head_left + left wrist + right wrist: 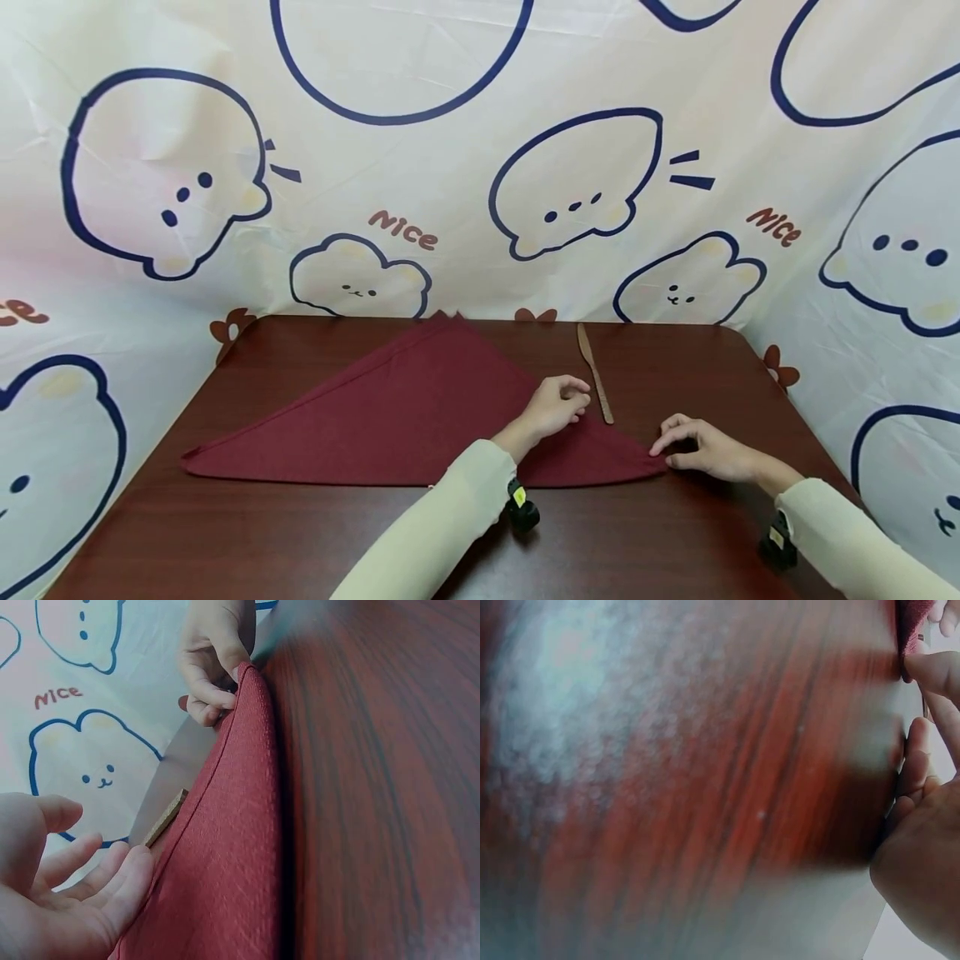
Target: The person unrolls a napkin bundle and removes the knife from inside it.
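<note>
A dark red cloth napkin point(420, 408) lies folded in a triangle, its long edge toward me and its peak at the table's far edge. My right hand point(708, 450) pinches its right corner between thumb and fingers; in the right wrist view only a scrap of red cloth point(911, 637) shows at the fingertips. Over the napkin's right part is my left hand point(553, 407), its fingers relaxed and apart. In the left wrist view, the left hand's fingertips point(139, 862) are by the cloth's edge, with nothing held between fingers and thumb.
A wooden table knife point(595, 375) lies behind the napkin's right slope, close to my left hand. The dark brown table point(300, 542) has a curtain point(465, 167) with cartoon drawings along its back and sides. Each wrist carries a small black camera point(522, 510).
</note>
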Demonstrator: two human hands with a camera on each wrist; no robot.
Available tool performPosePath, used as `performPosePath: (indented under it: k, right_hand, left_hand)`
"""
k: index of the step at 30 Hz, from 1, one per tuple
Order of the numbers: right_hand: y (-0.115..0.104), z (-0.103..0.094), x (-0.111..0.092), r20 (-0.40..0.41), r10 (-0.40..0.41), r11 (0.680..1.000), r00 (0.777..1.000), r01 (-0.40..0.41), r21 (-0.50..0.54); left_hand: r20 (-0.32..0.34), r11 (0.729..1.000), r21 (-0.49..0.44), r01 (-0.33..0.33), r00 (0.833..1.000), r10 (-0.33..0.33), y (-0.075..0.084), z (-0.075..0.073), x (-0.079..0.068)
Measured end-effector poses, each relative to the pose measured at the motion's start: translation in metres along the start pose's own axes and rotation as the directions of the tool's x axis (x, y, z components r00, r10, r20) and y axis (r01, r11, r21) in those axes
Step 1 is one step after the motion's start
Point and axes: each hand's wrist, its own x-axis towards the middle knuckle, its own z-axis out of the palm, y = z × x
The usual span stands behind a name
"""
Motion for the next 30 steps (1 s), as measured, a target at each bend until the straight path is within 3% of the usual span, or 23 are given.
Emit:
performPosePath:
  k: [15, 30]
  right_hand:
    - [-0.005, 0.000, -0.001, -0.004, -0.048, 0.999, 0.999, 0.048, 0.001]
    - [-0.002, 0.002, -0.002, -0.021, -0.041, 0.999, 0.999, 0.041, -0.007]
  left_hand:
    - [0.003, 0.999, 0.013, -0.044, 0.999, 0.044, 0.000, -0.019, -0.021]
    - [0.044, 0.997, 0.061, -0.039, 0.998, 0.037, -0.003, -0.046, -0.045]
